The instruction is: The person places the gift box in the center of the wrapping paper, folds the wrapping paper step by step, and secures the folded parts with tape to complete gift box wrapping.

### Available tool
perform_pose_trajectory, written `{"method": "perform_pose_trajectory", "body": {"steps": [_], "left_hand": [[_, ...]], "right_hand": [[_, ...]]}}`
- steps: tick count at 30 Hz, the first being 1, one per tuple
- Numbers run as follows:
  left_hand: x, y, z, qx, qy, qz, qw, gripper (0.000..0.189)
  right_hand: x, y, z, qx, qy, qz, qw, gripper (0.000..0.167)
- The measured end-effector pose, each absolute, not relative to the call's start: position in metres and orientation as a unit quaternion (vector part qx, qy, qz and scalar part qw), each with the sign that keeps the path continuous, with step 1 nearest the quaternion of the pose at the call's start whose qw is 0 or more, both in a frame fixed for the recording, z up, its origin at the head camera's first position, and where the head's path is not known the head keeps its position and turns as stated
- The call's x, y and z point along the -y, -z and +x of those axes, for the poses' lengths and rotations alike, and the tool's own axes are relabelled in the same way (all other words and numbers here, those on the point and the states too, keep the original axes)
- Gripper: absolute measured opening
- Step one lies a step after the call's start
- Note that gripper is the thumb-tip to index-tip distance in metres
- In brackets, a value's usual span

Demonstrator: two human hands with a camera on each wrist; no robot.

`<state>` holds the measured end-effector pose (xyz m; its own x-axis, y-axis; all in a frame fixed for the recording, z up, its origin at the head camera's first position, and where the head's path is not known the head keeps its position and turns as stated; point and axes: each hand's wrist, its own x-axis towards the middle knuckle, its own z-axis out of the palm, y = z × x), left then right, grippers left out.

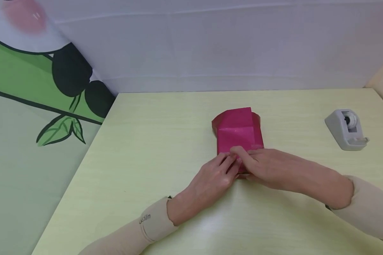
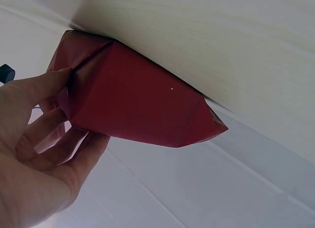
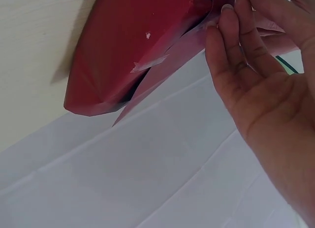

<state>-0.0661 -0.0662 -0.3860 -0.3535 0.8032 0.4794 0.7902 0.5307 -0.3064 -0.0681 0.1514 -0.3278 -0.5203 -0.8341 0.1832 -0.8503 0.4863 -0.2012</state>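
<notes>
A small package in red wrapping paper (image 1: 235, 136) lies on the table, its far end with loose, unfolded paper. Both hands meet at its near end. My left hand (image 1: 212, 179) holds that end; in the left wrist view its thumb presses a folded corner of the package (image 2: 140, 97) while the fingers sit along the upper edge. My right hand (image 1: 269, 168) grips the same end from the right, fingertips on the paper. The right wrist view shows a strip of clear tape (image 3: 149, 64) across a paper edge on the package's side. The fingers partly hide the near end.
A grey tape dispenser (image 1: 348, 129) with a roll in it stands at the right on the pale wooden table (image 1: 146, 134). A white cloth backdrop (image 1: 210, 46) rises behind the table, and a printed green and black sheet (image 1: 35, 106) is at the left.
</notes>
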Motion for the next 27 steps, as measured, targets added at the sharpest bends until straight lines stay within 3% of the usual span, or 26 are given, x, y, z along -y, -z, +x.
{"method": "perform_pose_trajectory", "body": {"steps": [5,12,27], "left_hand": [[0.066,0.385,-0.065,0.823,-0.014,-0.482,0.301,0.028],[0.067,0.383,-0.063,0.823,-0.029,-0.481,0.3,0.024],[0.068,0.383,-0.062,0.829,-0.041,-0.484,0.278,0.024]], "right_hand": [[-0.153,0.326,-0.066,0.86,-0.148,0.489,0.017,0.065],[-0.15,0.33,-0.063,0.848,-0.11,0.513,0.075,0.077],[-0.14,0.333,-0.061,0.851,-0.009,0.503,0.151,0.076]]}}
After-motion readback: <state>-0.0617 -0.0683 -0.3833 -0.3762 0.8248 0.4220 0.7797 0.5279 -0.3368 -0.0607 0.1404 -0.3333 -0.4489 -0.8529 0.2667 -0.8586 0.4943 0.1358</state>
